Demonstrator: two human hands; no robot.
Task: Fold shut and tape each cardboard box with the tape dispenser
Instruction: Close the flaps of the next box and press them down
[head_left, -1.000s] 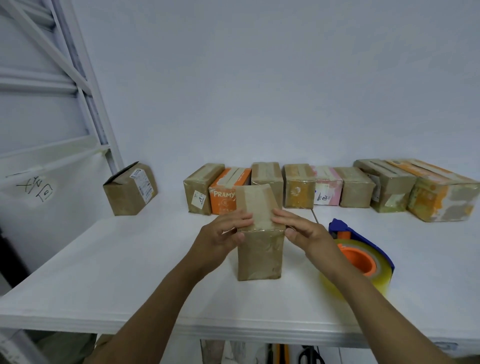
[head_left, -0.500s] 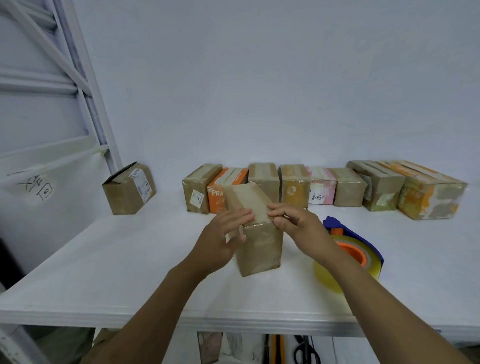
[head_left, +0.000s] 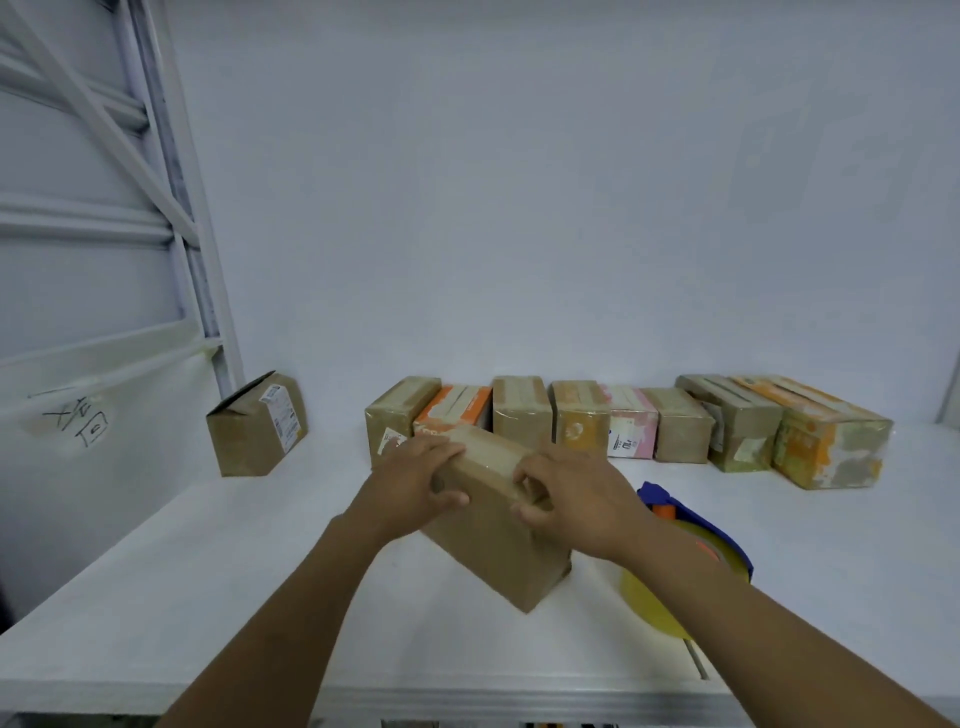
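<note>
Fingers (head_left: 439, 451) of the left hand (head_left: 410, 483) curl over the upper left end of a small brown cardboard box (head_left: 498, 551), thumb pressed on its near face. The right hand (head_left: 576, 499) mirrors this on the upper right end, its fingers bent onto the top and its thumb below, so both hands grip the box. The box is near the middle of the white table (head_left: 260, 597), tilted, its lower right corner down on the surface and its left end raised. A glossy strip runs along its top face and looks like tape, though whether the seam is fully sealed cannot be told. Just right of the box, partly behind the right forearm, lies the blue tape dispenser with an orange hub and a yellowish clear roll (head_left: 701, 540) — neither hand touches it. Along the back wall stands a row of taped boxes, brown, orange and pink (head_left: 623, 421). Well apart at the left sits a lone brown box with a shipping label (head_left: 254, 431), one flap edge lifted. Judgement: the held box is likely light and fairly stiff, but the panels would dent under a hard squeeze and taped faces are slick — take it at the ends, near the corners.
</note>
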